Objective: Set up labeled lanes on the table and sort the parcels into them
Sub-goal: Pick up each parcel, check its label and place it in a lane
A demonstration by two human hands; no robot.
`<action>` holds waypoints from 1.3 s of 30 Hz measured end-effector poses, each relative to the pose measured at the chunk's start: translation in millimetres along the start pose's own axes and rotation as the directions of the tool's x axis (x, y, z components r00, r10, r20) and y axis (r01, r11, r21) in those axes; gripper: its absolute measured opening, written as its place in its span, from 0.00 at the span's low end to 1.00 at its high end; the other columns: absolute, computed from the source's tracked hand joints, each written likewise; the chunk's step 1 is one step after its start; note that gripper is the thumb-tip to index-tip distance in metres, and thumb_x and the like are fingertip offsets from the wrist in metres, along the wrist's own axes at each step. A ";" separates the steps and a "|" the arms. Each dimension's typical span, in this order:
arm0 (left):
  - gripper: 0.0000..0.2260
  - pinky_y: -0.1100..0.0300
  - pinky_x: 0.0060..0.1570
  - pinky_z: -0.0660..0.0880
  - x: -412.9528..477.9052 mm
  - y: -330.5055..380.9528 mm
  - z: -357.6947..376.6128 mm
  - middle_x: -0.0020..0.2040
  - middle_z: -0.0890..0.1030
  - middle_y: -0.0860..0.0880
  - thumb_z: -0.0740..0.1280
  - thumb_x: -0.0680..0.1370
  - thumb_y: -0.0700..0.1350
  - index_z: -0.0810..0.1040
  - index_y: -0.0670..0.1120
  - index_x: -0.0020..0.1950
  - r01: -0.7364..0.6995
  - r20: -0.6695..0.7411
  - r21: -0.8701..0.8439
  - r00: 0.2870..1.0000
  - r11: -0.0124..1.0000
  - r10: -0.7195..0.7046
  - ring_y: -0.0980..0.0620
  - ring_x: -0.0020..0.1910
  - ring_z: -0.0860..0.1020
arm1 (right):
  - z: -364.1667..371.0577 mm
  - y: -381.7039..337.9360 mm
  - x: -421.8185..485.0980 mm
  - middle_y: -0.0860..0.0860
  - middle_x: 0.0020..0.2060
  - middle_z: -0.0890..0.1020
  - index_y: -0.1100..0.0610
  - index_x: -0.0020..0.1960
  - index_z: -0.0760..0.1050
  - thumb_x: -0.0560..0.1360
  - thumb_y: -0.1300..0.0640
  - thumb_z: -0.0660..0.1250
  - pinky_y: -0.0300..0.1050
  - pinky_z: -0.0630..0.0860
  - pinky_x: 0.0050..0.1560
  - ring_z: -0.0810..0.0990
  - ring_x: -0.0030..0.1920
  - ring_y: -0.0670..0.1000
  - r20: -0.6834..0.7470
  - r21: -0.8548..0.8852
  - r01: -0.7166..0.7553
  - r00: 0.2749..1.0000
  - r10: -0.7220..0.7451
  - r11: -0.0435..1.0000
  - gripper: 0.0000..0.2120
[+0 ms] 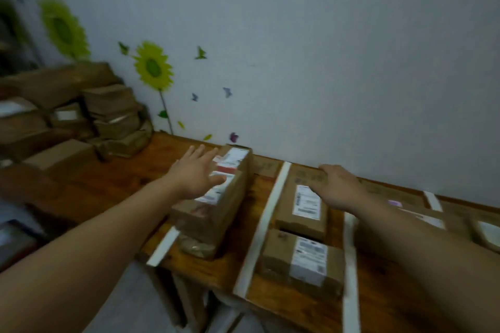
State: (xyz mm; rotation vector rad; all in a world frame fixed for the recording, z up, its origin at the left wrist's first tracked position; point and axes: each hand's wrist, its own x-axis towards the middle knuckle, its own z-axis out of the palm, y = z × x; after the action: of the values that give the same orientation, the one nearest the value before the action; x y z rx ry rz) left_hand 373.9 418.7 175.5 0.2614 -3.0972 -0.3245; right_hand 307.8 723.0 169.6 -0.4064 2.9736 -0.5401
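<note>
While the left hand (195, 173) spreads its fingers above stacked parcels (216, 203), the right hand (339, 188) curls on a taped-lane parcel (303, 203).

2 bare forearms, sleeveless as far as the frame's lower edge, ending in a left hand (192, 174) and a right hand (339, 188) with no rings, watch, gloves or bands visible.

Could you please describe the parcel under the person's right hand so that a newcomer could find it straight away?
On the wooden table, find the lane between two white tape strips. Two brown parcels lie there; it is the far parcel, nearer the wall, with the right hand on its far end. The near parcel sits at the table's front edge, untouched.
</note>
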 end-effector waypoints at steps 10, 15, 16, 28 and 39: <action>0.33 0.47 0.74 0.49 -88.3 -241.6 -107.5 0.78 0.48 0.49 0.62 0.77 0.60 0.50 0.55 0.77 0.314 -0.042 -0.199 0.944 0.928 -0.328 0.46 0.77 0.44 | 52.8 -251.3 51.7 0.57 0.72 0.66 0.55 0.75 0.60 0.76 0.43 0.62 0.50 0.65 0.68 0.66 0.70 0.58 0.053 0.013 0.268 0.962 -0.268 0.963 0.32; 0.33 0.46 0.74 0.48 -87.0 -315.8 -136.8 0.78 0.47 0.49 0.62 0.77 0.58 0.50 0.54 0.77 0.421 -0.097 -0.227 0.888 0.878 -0.450 0.46 0.77 0.43 | 73.8 -342.4 103.0 0.55 0.73 0.64 0.54 0.76 0.58 0.77 0.42 0.62 0.49 0.63 0.68 0.65 0.71 0.57 0.082 0.026 0.347 0.934 -0.348 0.937 0.32; 0.33 0.46 0.74 0.48 -82.6 -331.2 -142.5 0.78 0.47 0.49 0.61 0.77 0.58 0.50 0.54 0.77 0.430 -0.104 -0.221 0.882 0.875 -0.460 0.45 0.77 0.43 | 79.0 -359.5 116.7 0.55 0.73 0.64 0.54 0.76 0.58 0.77 0.42 0.62 0.49 0.63 0.68 0.65 0.71 0.57 0.081 0.035 0.361 0.928 -0.363 0.932 0.32; 0.34 0.46 0.74 0.47 7.6 -507.9 -207.8 0.78 0.48 0.47 0.62 0.78 0.57 0.50 0.51 0.78 0.527 -0.197 -0.223 0.799 0.820 -0.567 0.44 0.77 0.43 | 118.7 -574.7 257.1 0.57 0.71 0.67 0.57 0.74 0.62 0.78 0.45 0.62 0.48 0.65 0.66 0.66 0.69 0.57 0.084 0.066 0.502 0.858 -0.506 0.862 0.29; 0.32 0.47 0.74 0.48 111.0 -713.7 -237.4 0.78 0.49 0.46 0.62 0.78 0.57 0.52 0.52 0.77 0.420 -0.149 -0.297 0.867 0.858 -0.476 0.44 0.77 0.45 | 184.5 -750.6 346.6 0.54 0.74 0.64 0.56 0.75 0.59 0.77 0.42 0.63 0.48 0.64 0.67 0.65 0.71 0.56 -0.002 0.109 0.437 0.898 -0.439 0.893 0.32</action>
State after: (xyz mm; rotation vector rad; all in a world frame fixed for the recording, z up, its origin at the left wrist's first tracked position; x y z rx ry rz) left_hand 389.6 -336.8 259.8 0.9506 -2.7016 -0.6473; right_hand 182.6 -110.9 250.6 -1.0785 2.8098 -0.7213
